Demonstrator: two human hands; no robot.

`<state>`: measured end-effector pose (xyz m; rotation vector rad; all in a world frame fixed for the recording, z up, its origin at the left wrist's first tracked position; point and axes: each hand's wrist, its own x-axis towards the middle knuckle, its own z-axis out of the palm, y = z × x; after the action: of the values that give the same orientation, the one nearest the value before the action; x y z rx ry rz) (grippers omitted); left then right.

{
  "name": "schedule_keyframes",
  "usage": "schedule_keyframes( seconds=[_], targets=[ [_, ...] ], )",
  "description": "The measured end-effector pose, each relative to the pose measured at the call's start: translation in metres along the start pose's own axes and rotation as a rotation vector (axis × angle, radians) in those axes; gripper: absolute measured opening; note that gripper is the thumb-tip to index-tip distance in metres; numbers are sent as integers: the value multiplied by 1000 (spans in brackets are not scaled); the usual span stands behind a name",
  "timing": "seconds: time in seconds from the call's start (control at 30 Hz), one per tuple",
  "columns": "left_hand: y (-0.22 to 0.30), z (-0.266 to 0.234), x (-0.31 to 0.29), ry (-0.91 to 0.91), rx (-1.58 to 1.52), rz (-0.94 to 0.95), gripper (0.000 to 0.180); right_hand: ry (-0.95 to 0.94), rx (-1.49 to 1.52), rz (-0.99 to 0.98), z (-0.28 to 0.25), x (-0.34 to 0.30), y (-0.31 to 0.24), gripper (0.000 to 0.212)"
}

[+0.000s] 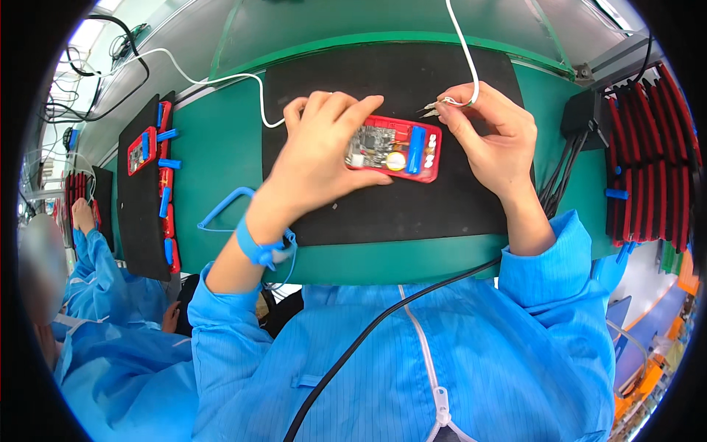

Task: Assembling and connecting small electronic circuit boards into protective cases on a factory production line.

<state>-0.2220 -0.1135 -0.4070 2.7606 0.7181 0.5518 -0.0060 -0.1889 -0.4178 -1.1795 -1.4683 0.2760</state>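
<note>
My left hand (320,144) is closed around the left end of a small red-cased device (434,162), fingers over its top edge and thumb along the bottom. Its face shows a bare circuit board (374,140), a round yellowish part (395,161) and a blue cylinder (415,149). To the right of the device, my right hand (490,132) pinches the end of a white cable (469,51); thin pointed tips stick out toward the device, apart from it. A blue coiled-cord wrist strap (258,247) circles my left wrist.
Under my hands lies a black mat (442,214) on a green bench. Another white cable (259,92) runs behind my left hand. At left, a black board (140,199) bears several red devices. At right stand a black box (585,118) and red-and-black racks (652,147). A co-worker (110,309) sits left.
</note>
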Motion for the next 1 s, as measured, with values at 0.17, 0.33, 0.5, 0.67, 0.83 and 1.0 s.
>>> schedule_keyframes(
  seconds=[0.17,0.33,0.5,0.67,0.83,1.0],
  targets=[
    [22,9,-7,49,-4,-146,83,-148,-54,-37,0,3,-3,8],
    [7,-5,9,219,-452,-23,26,-243,29,-59,10,7,-8,8],
    [16,1,17,237,-494,-93,19,-231,84,-41,20,7,-6,10],
    [20,6,15,336,-751,-264,12,-188,206,112,22,4,-9,14],
    [17,7,10,266,-924,-343,13,-136,301,213,25,-1,-10,13],
    [7,8,-1,190,-1002,-369,11,-245,103,92,21,1,-8,12]
  ],
)
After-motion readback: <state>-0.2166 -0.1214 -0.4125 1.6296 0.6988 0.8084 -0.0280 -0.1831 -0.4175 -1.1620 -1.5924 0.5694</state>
